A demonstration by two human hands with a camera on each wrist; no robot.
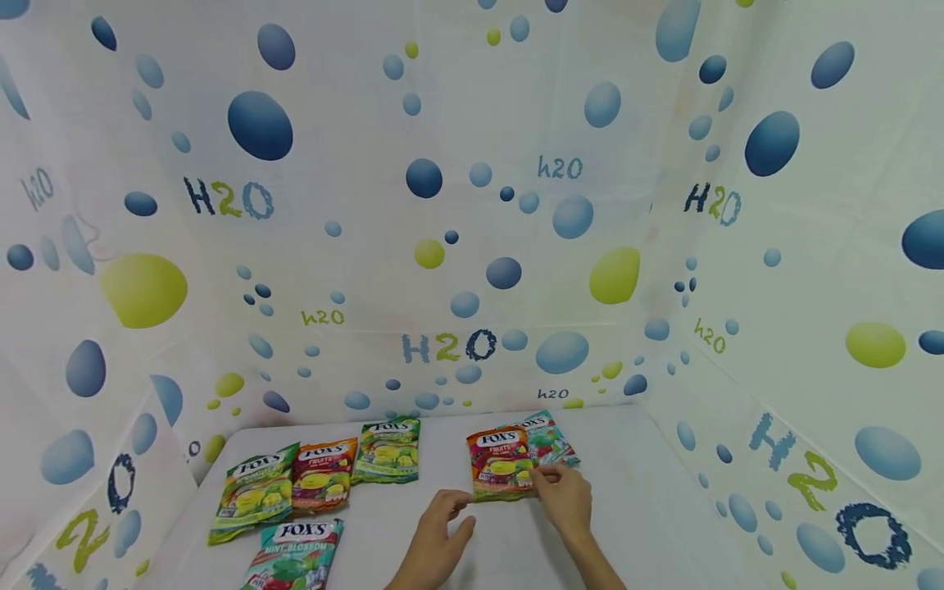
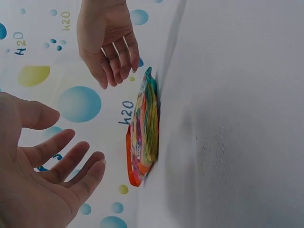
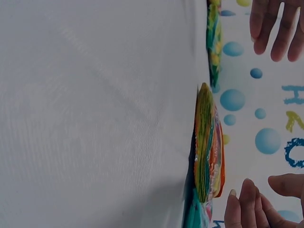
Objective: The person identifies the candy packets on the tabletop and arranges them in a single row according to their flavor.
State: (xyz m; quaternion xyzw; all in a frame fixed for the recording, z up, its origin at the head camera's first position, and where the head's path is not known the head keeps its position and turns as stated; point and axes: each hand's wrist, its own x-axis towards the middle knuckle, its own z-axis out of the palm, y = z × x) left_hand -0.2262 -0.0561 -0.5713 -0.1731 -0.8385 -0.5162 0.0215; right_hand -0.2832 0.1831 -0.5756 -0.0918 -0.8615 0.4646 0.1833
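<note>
A red Fox's Fruits candy bag [image 1: 500, 465] lies on the white table, overlapping a teal Fox's bag [image 1: 551, 441] behind it. By its lower left corner is my left hand [image 1: 433, 542], thumb and fingers spread apart. My right hand [image 1: 568, 501] is at the bag's lower right edge, fingers loosely bent. In the left wrist view, a gap separates the left hand [image 2: 42, 175] from the bag [image 2: 142, 133]. The right wrist view shows the right hand [image 3: 259, 204] with relaxed fingers and nothing in them. Whether the right fingertips touch the bag is hard to tell.
On the left of the table lie two green Fox's bags [image 1: 254, 494] [image 1: 387, 452], another red Fruits bag [image 1: 324, 475] and a teal Mint Blossom bag [image 1: 297, 557]. A white curtain [image 1: 472, 147] with blue and green dots encloses the table's back and sides.
</note>
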